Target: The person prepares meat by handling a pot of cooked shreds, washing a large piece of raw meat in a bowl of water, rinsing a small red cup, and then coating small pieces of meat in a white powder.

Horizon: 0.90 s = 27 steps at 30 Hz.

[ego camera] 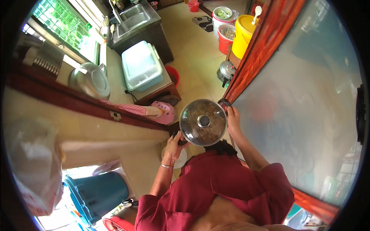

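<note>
I hold a round cooking pot in front of me by its two dark side handles. My left hand (174, 147) grips the handle at the lower left, and my right hand (234, 120) grips the one at the upper right. A glass lid (192, 127) with a metal rim covers the pot, with a round dark lid knob (204, 121) at its middle. Brownish food shows dimly through the glass; I cannot tell what it is. The pot's walls are mostly hidden beneath the lid.
A red-framed door (289, 115) with a frosted pane stands close on my right. Left of the doorway is a wooden frame (86, 111). Beyond are a plastic storage box (143, 68), a steel sink (133, 18), a pressure cooker (227, 70), a yellow bucket (242, 37) and a panda mat (203, 23).
</note>
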### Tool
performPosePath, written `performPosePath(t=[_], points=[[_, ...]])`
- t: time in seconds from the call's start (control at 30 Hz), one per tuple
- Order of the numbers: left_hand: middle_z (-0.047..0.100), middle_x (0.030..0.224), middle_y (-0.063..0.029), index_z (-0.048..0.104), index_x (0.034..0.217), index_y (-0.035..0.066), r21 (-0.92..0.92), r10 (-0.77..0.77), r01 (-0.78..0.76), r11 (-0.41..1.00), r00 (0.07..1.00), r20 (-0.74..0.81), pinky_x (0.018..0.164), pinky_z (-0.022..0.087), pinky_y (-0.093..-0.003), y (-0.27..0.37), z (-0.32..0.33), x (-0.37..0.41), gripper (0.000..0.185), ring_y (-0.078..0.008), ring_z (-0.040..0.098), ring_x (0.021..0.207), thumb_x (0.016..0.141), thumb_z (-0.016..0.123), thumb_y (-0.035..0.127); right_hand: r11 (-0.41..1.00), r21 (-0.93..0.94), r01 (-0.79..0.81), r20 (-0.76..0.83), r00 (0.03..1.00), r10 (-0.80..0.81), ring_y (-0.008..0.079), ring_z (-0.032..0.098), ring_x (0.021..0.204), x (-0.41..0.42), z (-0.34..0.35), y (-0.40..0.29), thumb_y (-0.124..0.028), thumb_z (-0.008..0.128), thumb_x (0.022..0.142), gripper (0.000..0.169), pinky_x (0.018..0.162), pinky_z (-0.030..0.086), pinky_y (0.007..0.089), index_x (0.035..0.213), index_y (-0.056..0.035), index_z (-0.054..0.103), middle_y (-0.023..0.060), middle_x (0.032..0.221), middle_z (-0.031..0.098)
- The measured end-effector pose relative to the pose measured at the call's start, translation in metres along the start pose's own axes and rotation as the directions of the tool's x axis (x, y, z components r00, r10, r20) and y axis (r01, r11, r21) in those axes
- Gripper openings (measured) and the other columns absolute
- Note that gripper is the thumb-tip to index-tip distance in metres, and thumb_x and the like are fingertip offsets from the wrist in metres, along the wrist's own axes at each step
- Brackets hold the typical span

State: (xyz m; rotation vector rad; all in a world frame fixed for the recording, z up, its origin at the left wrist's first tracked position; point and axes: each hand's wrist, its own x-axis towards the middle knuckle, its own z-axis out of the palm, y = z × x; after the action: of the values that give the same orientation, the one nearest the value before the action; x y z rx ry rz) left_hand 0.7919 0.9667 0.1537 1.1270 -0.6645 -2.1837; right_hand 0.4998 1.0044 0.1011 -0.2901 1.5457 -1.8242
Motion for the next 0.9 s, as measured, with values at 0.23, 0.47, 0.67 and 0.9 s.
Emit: performPosePath(t=[0.23, 0.47, 0.67, 0.9], points=[[0.046, 0.079, 0.004, 0.057, 0.091, 0.012, 0.122, 0.082, -0.082, 0.989, 0.997, -0.001, 0.091, 0.052, -0.0463, 0.066, 0.024, 0.113, 0.019, -0.0084, 0.049, 0.076, 0.102, 0.049, 0.026, 0.991, -0.123, 0.062, 0.041, 0.997, -0.057, 0.0072, 0.052, 0.075, 0.12, 0.056, -0.002, -0.018, 0.054, 0.097, 0.019, 0.068, 0.043, 0.0237, 0.091, -0.0011, 0.061, 0.0008, 0.083, 0.059], [0.048, 0.078, 0.0036, 0.059, 0.1, 0.01, -0.007, -0.086, 0.086, 0.996, 0.996, -0.035, 0.089, 0.054, -0.0467, 0.144, 0.059, 0.225, 0.014, -0.0086, 0.051, 0.076, 0.101, 0.052, 0.022, 0.993, -0.112, 0.029, -0.047, 0.998, -0.034, 0.0034, 0.047, 0.064, 0.226, 0.101, -0.015, -0.019, 0.054, 0.099, 0.019, 0.056, 0.038, 0.0213, 0.087, -0.006, 0.06, -0.0036, 0.075, 0.056], [0.057, 0.082, -0.0004, 0.062, 0.096, 0.008, 0.112, -0.165, 0.162, 0.98, 0.986, 0.018, 0.081, 0.057, -0.0428, 0.199, 0.083, 0.35, 0.014, -0.0131, 0.057, 0.077, 0.098, 0.057, 0.021, 0.988, -0.146, -0.039, -0.296, 0.955, -0.006, 0.0088, 0.052, 0.071, 0.316, 0.119, -0.009, -0.019, 0.058, 0.095, 0.018, 0.065, 0.042, 0.0268, 0.088, -0.0033, 0.064, -0.0004, 0.077, 0.061], [0.062, 0.091, -0.0039, 0.062, 0.107, 0.004, 0.325, -0.233, 0.188, 0.927, 0.967, 0.103, 0.081, 0.057, -0.0359, 0.306, 0.158, 0.492, 0.021, -0.0162, 0.061, 0.084, 0.098, 0.057, 0.022, 0.993, 0.086, 0.085, -0.454, 0.89, -0.037, 0.0092, 0.054, 0.07, 0.419, 0.167, -0.053, -0.02, 0.059, 0.094, 0.017, 0.058, 0.041, 0.0252, 0.092, -0.0032, 0.063, 0.0009, 0.08, 0.062]])
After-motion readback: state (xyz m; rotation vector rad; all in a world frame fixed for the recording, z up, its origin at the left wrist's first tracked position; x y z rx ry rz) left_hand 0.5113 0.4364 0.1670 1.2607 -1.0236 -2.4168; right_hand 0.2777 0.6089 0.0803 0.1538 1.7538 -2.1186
